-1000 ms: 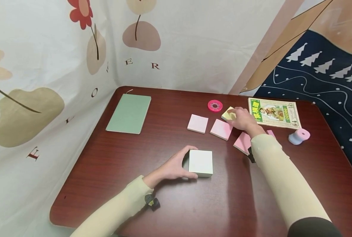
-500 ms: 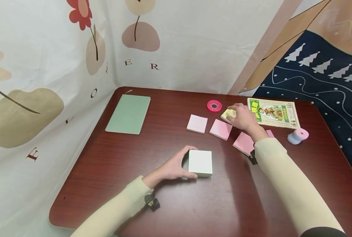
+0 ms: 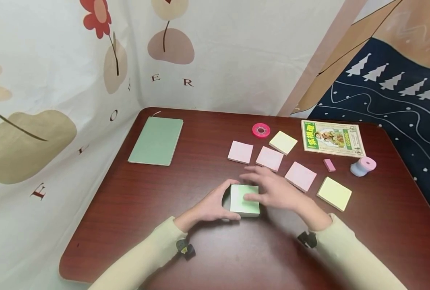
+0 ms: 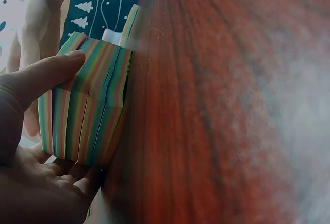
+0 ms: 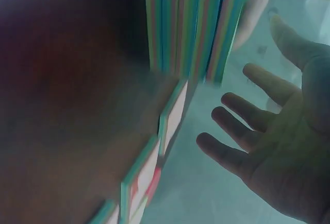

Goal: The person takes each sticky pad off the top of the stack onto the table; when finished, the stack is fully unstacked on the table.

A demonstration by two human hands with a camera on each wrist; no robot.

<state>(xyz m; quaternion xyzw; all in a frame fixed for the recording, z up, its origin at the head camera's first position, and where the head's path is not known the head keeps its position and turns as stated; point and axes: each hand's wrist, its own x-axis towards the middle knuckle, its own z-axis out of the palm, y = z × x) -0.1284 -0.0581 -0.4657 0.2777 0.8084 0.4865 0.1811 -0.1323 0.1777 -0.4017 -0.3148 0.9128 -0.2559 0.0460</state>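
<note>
Stack (image 3: 238, 195) in the left hand's (image 3: 212, 204) grip, right hand (image 3: 277, 191) spread above

Seen from the head camera, with the stack as the clock's centre, the left hand comes in from nine o'clock. It pinches the striped, pale-green-topped block, thumb on the near side toward six, fingers at the far corner toward eleven. The stack sits on the brown table (image 3: 128, 225).

The right hand reaches in from two o'clock, its thumb overlapping the top in that view; the right wrist camera shows its fingers apart and a gap between them and the block.

Around the stack lie a pale pink pad (image 3: 240, 152) at twelve, a pink pad (image 3: 269, 158) at one and a yellow pad (image 3: 334, 193) at three.
</note>
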